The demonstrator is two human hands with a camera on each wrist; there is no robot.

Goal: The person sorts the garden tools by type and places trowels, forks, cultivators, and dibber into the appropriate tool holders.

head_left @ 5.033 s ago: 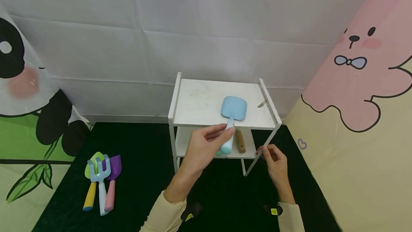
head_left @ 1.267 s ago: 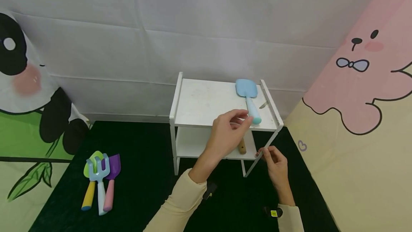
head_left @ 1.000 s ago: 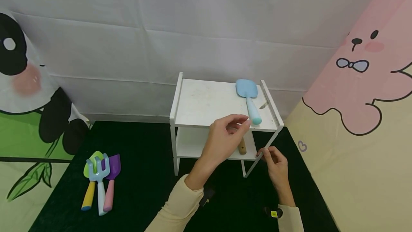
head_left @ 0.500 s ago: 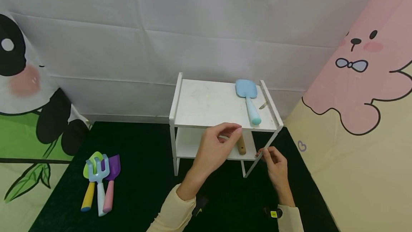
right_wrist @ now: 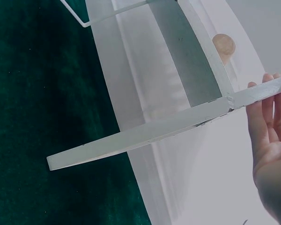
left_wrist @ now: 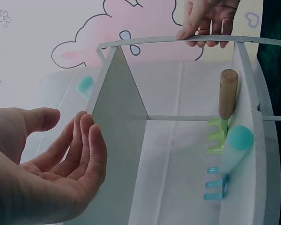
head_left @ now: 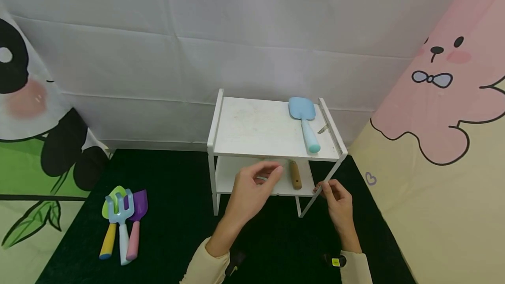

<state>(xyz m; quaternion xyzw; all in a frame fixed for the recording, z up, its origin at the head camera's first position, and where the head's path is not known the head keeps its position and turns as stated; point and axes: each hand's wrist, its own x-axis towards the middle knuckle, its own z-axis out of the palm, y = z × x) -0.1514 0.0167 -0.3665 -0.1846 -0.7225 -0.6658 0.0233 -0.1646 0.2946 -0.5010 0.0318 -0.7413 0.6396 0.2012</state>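
From my head, my left hand (head_left: 252, 185) hangs empty, fingers loosely curled, in front of the white rack (head_left: 252, 130), level with its lower shelf. The wooden-handled rake (head_left: 294, 174) lies on that shelf toward the right front corner, just right of my fingertips, long axis running front to back, handle toward me. My right hand (head_left: 335, 194) pinches the rack's front right leg. The blue shovel (head_left: 304, 119) lies on the top shelf by the right edge.

At my left wrist, my palm (left_wrist: 47, 164) is open; the rake's wooden handle (left_wrist: 228, 93) lies well beyond it.

At my right wrist, my fingers (right_wrist: 267, 117) press the white frame bar (right_wrist: 145, 136).
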